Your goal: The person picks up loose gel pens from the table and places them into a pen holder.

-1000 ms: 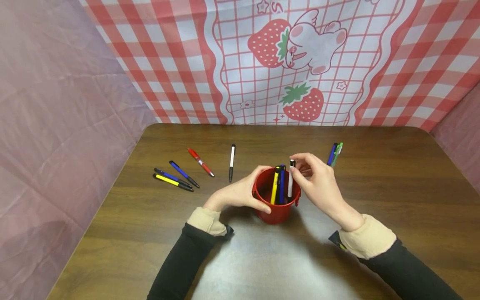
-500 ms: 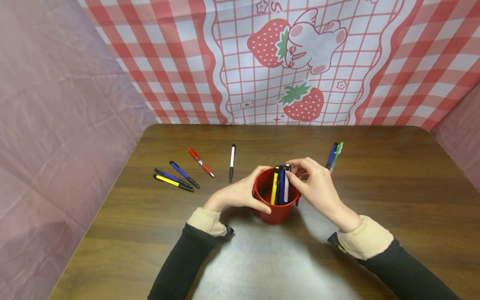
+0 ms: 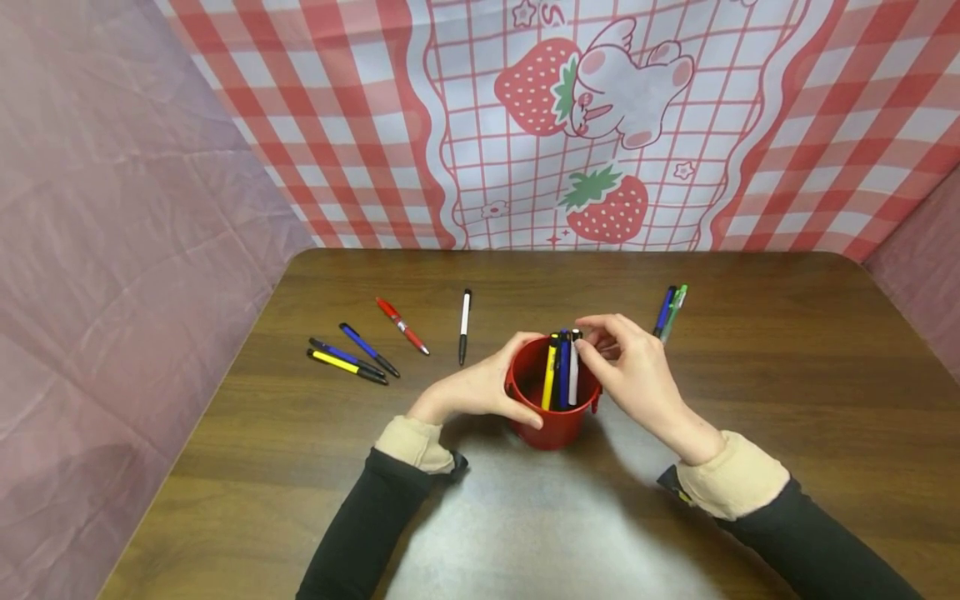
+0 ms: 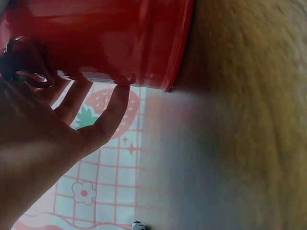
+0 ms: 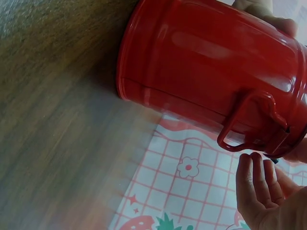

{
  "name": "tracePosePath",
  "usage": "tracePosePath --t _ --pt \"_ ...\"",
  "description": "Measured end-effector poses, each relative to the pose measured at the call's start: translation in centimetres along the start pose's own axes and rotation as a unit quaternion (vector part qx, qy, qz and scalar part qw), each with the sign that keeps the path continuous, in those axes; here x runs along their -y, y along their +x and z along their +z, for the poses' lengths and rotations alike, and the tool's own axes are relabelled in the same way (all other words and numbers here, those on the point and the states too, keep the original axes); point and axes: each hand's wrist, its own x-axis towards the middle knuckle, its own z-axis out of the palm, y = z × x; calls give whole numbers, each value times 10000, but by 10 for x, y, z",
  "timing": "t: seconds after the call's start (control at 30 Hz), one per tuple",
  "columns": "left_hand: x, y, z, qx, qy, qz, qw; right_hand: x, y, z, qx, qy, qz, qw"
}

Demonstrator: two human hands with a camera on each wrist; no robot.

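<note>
A red metal bucket (image 3: 551,432) stands on the table, and my left hand (image 3: 480,387) grips its left side, thumb at the front and fingers behind. Inside lean a yellow pen (image 3: 550,375), a blue pen (image 3: 564,367) and a white pen (image 3: 574,379) with a black top. My right hand (image 3: 637,367) is over the bucket's right rim, its thumb and forefinger pinching the top of the white pen. The right wrist view shows the bucket's side handle (image 5: 232,124) close to the right hand's other fingers (image 5: 259,179). The lower pen ends are hidden.
Left on the table lie a yellow pen (image 3: 341,362), two blue pens (image 3: 367,346) and a red pen (image 3: 402,325). Another white pen (image 3: 464,321) lies behind the left hand. A blue pen (image 3: 664,308) and a green pen (image 3: 677,308) lie at the back right. A checked cloth (image 3: 360,125) hangs behind.
Over the last second my right hand has moved slightly left and down, lowering the white pen into the bucket beside the blue one. My left hand has stayed on the bucket.
</note>
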Motion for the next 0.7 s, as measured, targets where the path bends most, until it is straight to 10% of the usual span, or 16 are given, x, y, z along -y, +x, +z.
tracePosePath --t 0.7 --pt "3 1 0 2 -150 -45 9999 -72 51 -57 -591 -1245 960 9858"
